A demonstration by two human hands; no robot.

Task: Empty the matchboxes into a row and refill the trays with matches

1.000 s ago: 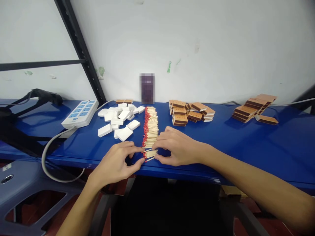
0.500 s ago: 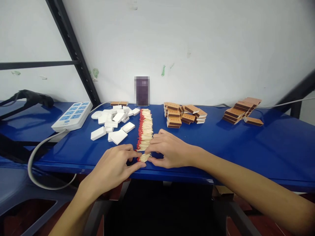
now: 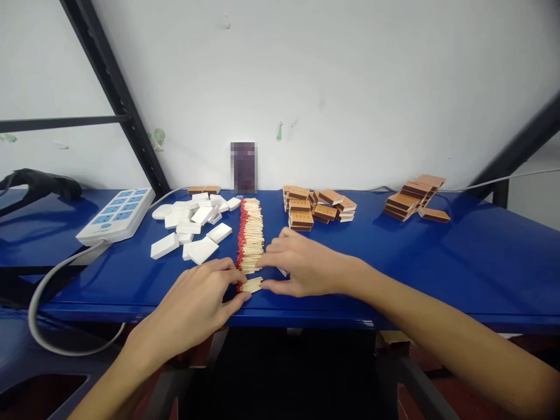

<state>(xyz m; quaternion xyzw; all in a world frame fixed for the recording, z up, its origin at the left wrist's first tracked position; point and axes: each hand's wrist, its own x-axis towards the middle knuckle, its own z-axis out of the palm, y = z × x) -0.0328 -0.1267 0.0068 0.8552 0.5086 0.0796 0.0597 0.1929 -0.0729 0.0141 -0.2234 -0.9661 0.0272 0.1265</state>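
Observation:
A small bunch of matches (image 3: 251, 284) lies near the front edge of the blue table, red heads to the left. My left hand (image 3: 203, 294) is closed on the head end, thumb in front and fingertips behind. My right hand (image 3: 304, 265) has its thumb at the bare stick ends, its index finger reaching just behind the bunch. Under the right palm shows a small white edge (image 3: 282, 271) of something mostly hidden. Directly behind the bunch, a long row of matches (image 3: 251, 233) runs toward the wall, heads also to the left.
White inner trays (image 3: 203, 251) are heaped left of the row. Brown matchboxes (image 3: 301, 219) are piled on the right, with more stacked matchboxes (image 3: 401, 203) farther right. A power strip (image 3: 116, 217) with a cable stands at left. A blurred dark panel (image 3: 244, 169) leans at the wall.
The view has shifted, moving the scene slightly left. Both hands stay at the small bunch, which now lies flatter and straighter. The white edge under my right palm has come into sight.

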